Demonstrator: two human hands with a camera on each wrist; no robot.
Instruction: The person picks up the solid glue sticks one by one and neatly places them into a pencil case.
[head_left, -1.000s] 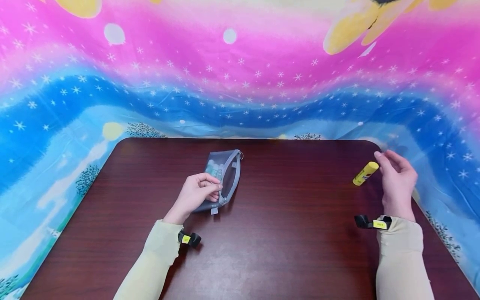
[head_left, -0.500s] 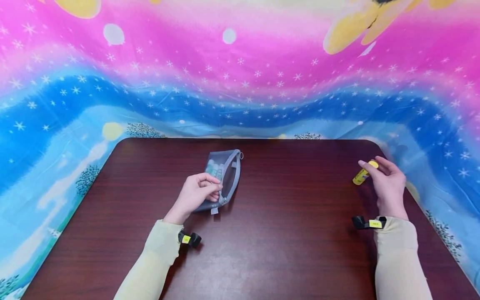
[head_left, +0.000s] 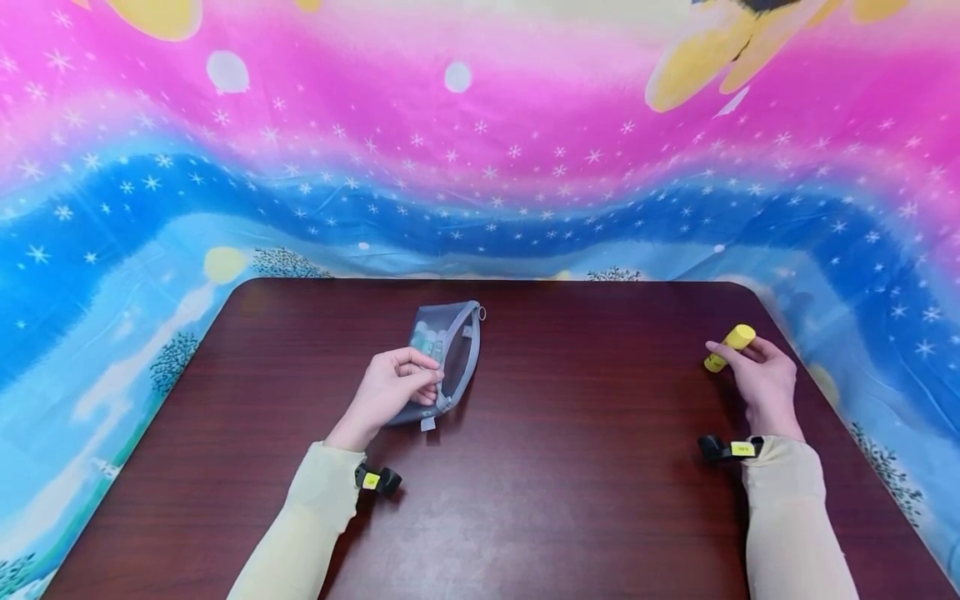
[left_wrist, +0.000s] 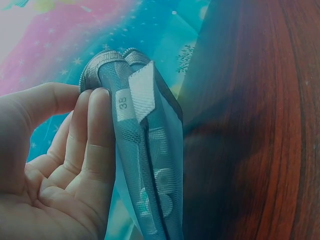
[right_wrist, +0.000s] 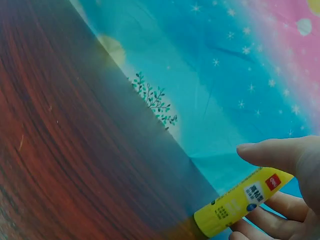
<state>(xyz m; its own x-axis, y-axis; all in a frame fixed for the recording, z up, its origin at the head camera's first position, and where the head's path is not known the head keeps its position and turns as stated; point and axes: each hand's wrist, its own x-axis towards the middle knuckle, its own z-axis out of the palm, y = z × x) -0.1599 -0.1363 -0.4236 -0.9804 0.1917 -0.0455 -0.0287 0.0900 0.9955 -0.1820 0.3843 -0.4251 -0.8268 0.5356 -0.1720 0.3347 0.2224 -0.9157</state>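
My left hand (head_left: 390, 387) pinches the near edge of a grey mesh zipper pouch (head_left: 468, 367) between thumb and fingers. Its zipped mouth gapes open toward the right, and small pale and green items (head_left: 427, 339) show through the mesh. In the left wrist view, a white tag (left_wrist: 144, 92) sticks out at the pouch's end. At the table's right side, my right hand (head_left: 768, 379) has its thumb on one side of a yellow glue stick (right_wrist: 240, 202) and its fingers on the other. The stick stands on end, leaning a little in view, its lower end at the tabletop.
The dark red-brown wooden table (head_left: 570, 467) has rounded far corners. A pink and blue patterned cloth (head_left: 480, 167) hangs behind it and along both sides. Each wrist wears a black camera mount with a yellow label.
My right hand has moved left and down to the glue stick, its thumb and fingers now around it. The left hand and the pouch stay in place.
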